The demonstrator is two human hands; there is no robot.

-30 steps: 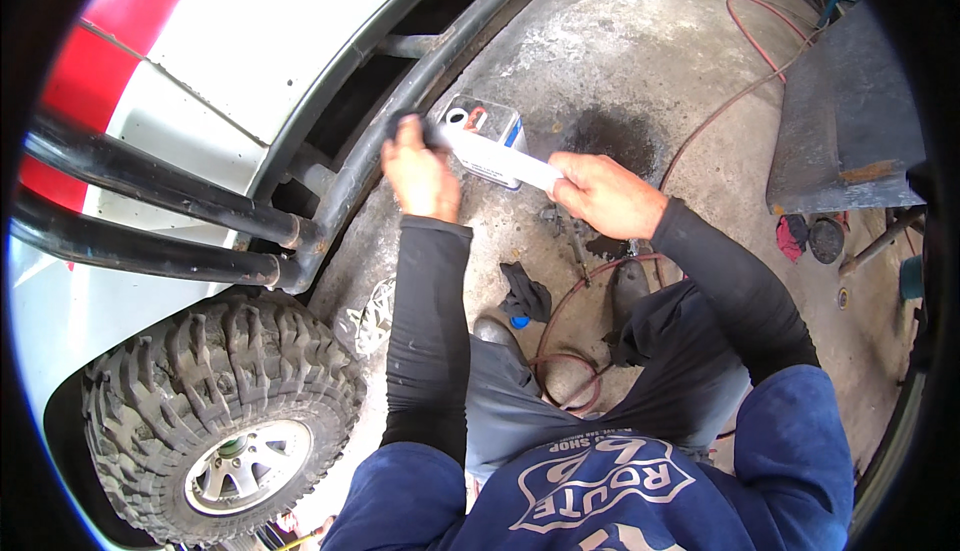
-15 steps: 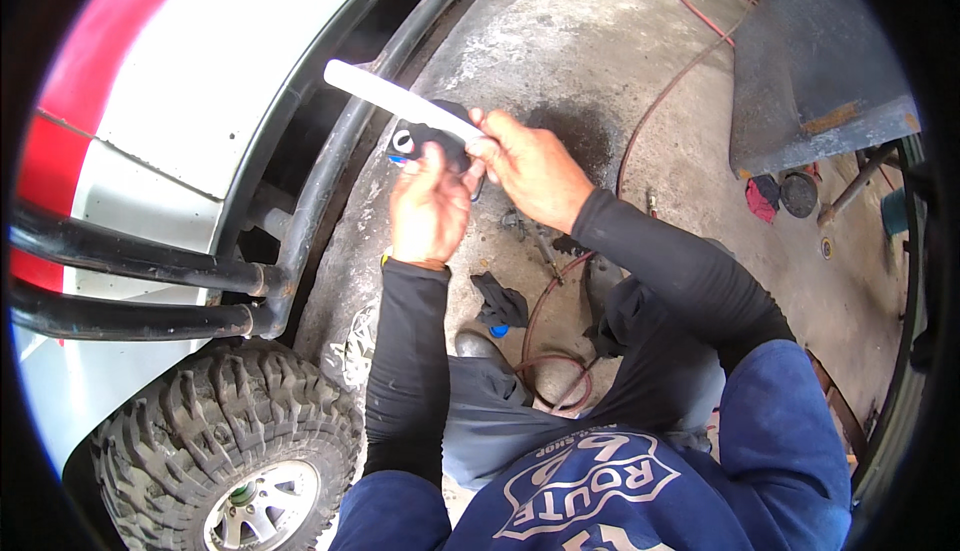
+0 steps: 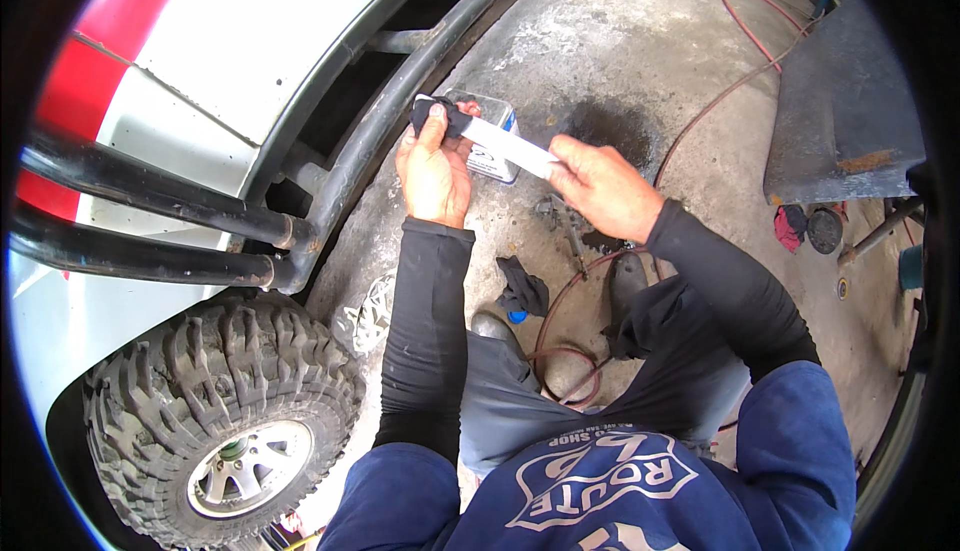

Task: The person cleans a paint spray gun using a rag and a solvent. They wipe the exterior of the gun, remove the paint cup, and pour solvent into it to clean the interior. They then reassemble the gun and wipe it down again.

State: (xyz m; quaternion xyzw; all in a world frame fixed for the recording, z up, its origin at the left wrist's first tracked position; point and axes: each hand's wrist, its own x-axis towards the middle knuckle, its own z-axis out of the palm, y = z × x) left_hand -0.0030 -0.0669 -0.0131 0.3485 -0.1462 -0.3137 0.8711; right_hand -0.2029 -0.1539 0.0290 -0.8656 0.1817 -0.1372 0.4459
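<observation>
My right hand (image 3: 605, 189) is closed around the lower right end of a straight white tube (image 3: 508, 149). At its upper left end, my left hand (image 3: 437, 179) pinches a black cloth (image 3: 428, 113) wrapped over the tube. A boxy, shiny container (image 3: 497, 111) with a white and blue label sits behind the tube, against the fingers of my left hand. The tube covers part of the container, and I cannot tell how firmly those fingers grip it.
Left stands a white and red vehicle (image 3: 215, 26) with black side bars (image 3: 160, 191) and a knobbly tyre (image 3: 220, 381). A red hose (image 3: 690, 126) crosses the concrete. A dark cloth (image 3: 522, 286) lies near my feet. A metal panel (image 3: 840, 101) stands right.
The tube's upper left end was bare and is now under the black cloth in my left hand. My right hand has moved right and down. The labelled container shows more fully.
</observation>
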